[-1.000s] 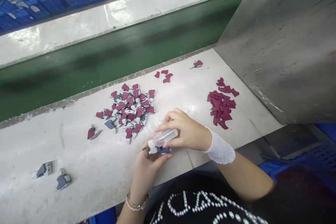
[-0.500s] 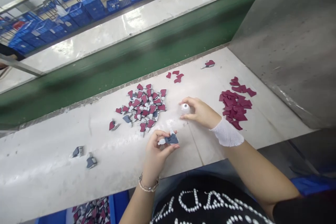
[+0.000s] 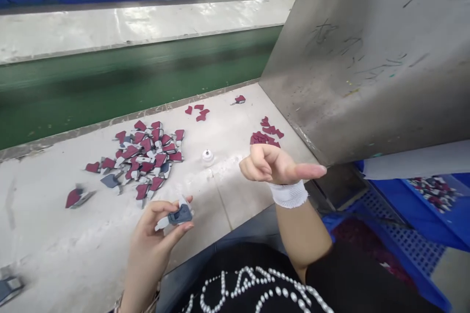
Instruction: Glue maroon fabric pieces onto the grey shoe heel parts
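My left hand (image 3: pixel 161 227) pinches a small grey-blue and white plastic part (image 3: pixel 180 213) between thumb and fingers above the near edge of the bench. My right hand (image 3: pixel 273 165), with a white band at its wrist, is raised over the bench with nothing visible in it. Its thumb stretches out to the right, while its fingers are loosely curled. Left of it stands a small white bottle (image 3: pixel 207 157) with a dark tip. Just behind the right hand lies a pile of maroon cut pieces (image 3: pixel 261 138), partly covered by the hand.
A heap of grey parts with maroon faces (image 3: pixel 147 149) lies left on the bench. Several loose maroon pieces (image 3: pixel 201 116) are near the back edge. A metal panel (image 3: pixel 360 63) rises at the right, with blue crates (image 3: pixel 433 225) below. The green belt (image 3: pixel 139 83) runs behind.
My right hand has let go of the white bottle, which now stands on the bench, and moved right toward the maroon pieces. My left hand still holds the part. The view has turned right.
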`<state>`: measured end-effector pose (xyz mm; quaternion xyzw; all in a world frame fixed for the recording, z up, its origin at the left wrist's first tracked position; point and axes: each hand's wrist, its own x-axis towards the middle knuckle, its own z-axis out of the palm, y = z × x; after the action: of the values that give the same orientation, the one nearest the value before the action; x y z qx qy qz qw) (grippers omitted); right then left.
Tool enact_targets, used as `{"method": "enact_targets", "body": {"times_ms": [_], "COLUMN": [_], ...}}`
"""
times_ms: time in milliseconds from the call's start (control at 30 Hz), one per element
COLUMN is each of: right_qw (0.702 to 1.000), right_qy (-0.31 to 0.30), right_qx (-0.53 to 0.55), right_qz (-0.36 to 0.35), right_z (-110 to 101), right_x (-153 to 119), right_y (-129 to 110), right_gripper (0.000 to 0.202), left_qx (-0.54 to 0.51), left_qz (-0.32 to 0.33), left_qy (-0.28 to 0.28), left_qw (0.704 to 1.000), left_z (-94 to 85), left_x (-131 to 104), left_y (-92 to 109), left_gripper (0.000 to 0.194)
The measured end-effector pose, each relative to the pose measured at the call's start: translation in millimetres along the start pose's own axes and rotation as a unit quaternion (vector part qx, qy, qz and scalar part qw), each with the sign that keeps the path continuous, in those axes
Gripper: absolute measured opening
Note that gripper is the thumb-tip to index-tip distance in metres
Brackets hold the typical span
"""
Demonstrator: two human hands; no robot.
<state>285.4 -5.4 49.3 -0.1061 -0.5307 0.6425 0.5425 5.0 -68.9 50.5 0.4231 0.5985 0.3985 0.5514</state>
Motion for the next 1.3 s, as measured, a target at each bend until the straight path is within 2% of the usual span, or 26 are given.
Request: {"method": "enact_targets", "body": {"times_ms": [200, 400, 667, 900, 1300], "right_qw": [0.995, 0.994, 0.998, 0.998, 0.999], "right_qy": [-0.06, -0.089, -0.055, -0.053, -0.047], "right_qx": [0.073, 0.044, 0.018, 0.032, 0.011], "right_qz": [-0.022, -0.035, -0.023, -0.014, -0.016], "right_z": [8, 10, 10, 10, 8], "right_x": [9, 11, 7, 9, 12], "right_y": [-4, -14, -21, -18, -22], "right_gripper": [0.068, 0.052, 0.031, 0.027, 0.037], "left_qx": [0.02, 0.041, 0.056, 0.036, 0.033], "left_qz": [0.012, 0.035, 0.076, 0.081, 0.089], "left_qy": [-0.002, -0.007, -0.042, -0.05, -0.053], "left_qw": [1.0, 0.998, 0.995, 0.995, 0.994], "left_z": [0.9, -6.8, -9.3, -7.2, -4.2], "left_x": [-5, 2, 7, 7, 6], "left_y": [4, -5, -11, -10, -7], "left_gripper": [0.045, 0.044, 0.038, 0.036, 0.034]}}
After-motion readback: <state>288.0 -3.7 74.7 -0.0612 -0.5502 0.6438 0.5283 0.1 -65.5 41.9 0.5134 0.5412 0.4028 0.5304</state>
